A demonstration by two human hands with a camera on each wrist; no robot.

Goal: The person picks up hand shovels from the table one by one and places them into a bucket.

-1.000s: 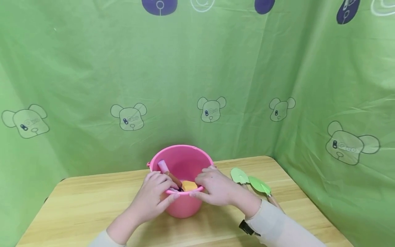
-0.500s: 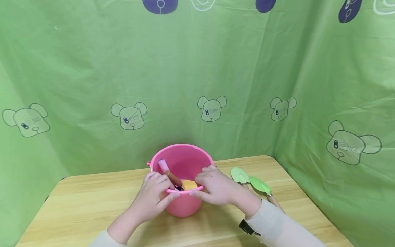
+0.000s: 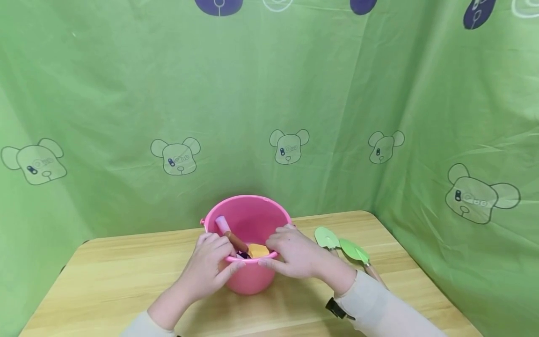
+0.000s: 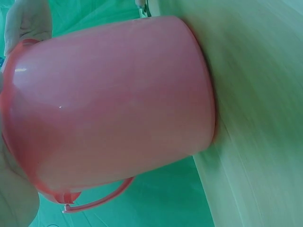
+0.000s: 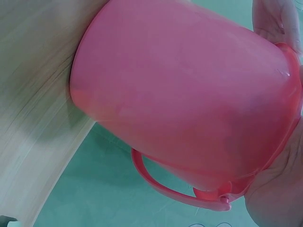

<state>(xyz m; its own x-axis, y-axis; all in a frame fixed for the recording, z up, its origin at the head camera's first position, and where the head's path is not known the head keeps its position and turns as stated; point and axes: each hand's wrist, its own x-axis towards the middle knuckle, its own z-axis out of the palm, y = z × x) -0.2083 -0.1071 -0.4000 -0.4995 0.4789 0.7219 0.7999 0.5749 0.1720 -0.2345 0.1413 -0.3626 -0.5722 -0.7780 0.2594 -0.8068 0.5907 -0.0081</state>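
Observation:
A pink bucket (image 3: 251,281) stands upright on the wooden table, and both hands grip its near rim. My left hand (image 3: 209,262) holds the rim on the left, fingers over the inside and thumb outside. On the right side, my right hand (image 3: 294,253) pinches the rim the same way. Inside the bucket lie a brown handle with a lilac end (image 3: 222,224) and a yellow piece (image 3: 258,251); dark bits beside them are too small to tell. Both wrist views show the bucket's wall close up, with its pink carrying handle (image 5: 175,193) hanging down the far side.
Two small green shovels with wooden handles, one pale (image 3: 326,238) and one brighter (image 3: 353,251), lie right of the bucket near the right forearm. A green curtain (image 3: 236,93) with bear prints hangs behind and to the right of the wooden table (image 3: 126,276).
Both hands keep their hold on the rim, and the bucket stays in place. The left fingertips have drawn back slightly inside the bucket. The head view has shifted very slightly.

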